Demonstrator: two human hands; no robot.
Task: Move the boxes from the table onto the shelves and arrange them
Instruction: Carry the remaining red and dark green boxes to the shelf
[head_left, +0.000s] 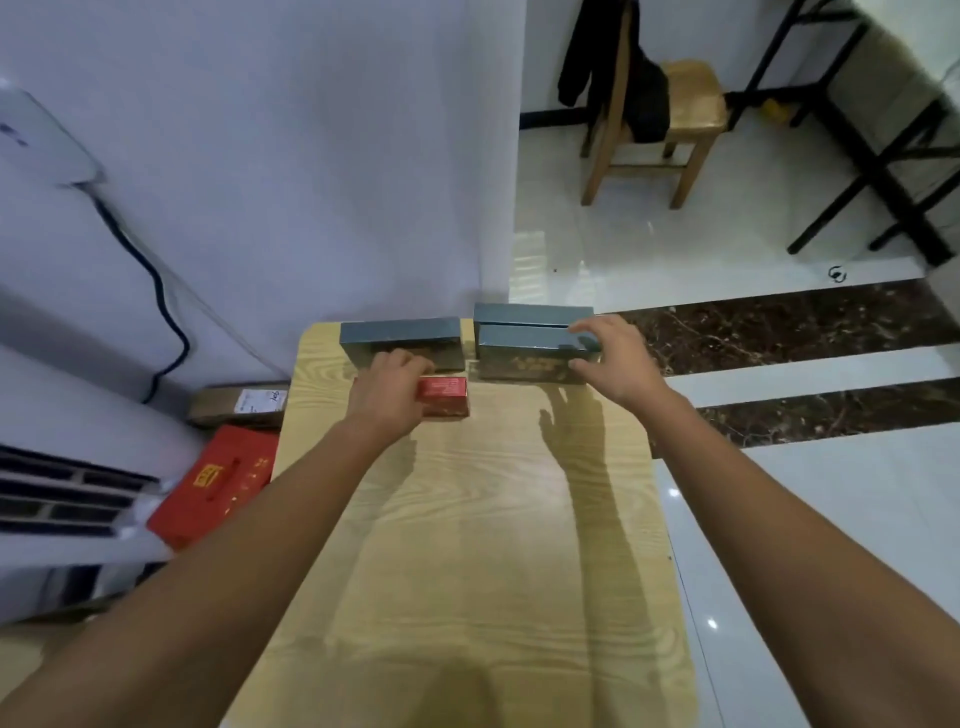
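There, on the far end of the wooden table (467, 545), stood three grey boxes (524, 343), the right hand (613, 358) spread loosely around the nearer right-hand one, while the left hand (387, 389) closed on the small red box (447, 397).

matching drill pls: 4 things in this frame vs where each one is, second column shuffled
Things:
1. small red box
2. left grey box
3. wooden chair
4. large red box

Places:
A. on the white floor tiles, dark garment hung over it
B. on the floor left of the table
C. at the table's far edge, just beyond the left hand
D. on the table, under the left hand's fingers

Pairs: 1-D, 2-C, 3-A, 4-B
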